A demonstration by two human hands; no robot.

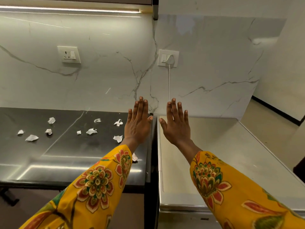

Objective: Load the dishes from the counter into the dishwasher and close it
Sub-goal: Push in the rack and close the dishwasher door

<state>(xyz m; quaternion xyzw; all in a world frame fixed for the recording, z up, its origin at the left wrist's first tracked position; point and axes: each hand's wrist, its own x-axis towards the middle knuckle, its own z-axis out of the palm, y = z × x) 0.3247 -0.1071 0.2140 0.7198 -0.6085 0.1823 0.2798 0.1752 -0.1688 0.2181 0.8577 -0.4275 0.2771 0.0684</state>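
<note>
Two bare hands are held out flat, fingers straight and together, backs to the camera: the left hand [138, 124] hovers above the right end of the dark glossy stone counter [69, 151], and the right hand [177, 125] above the pale steel-topped appliance [231, 154] just beside that counter. Neither grasps anything, and whether either touches a surface I cannot tell. No dishes show on the counter; only crumpled white paper scraps [91, 131] lie scattered across it, left of the left hand. The pale appliance may be the dishwasher, though no door or rack is visible to confirm it. Judging by this, loading looks either finished or not started; nothing here settles which.
</note>
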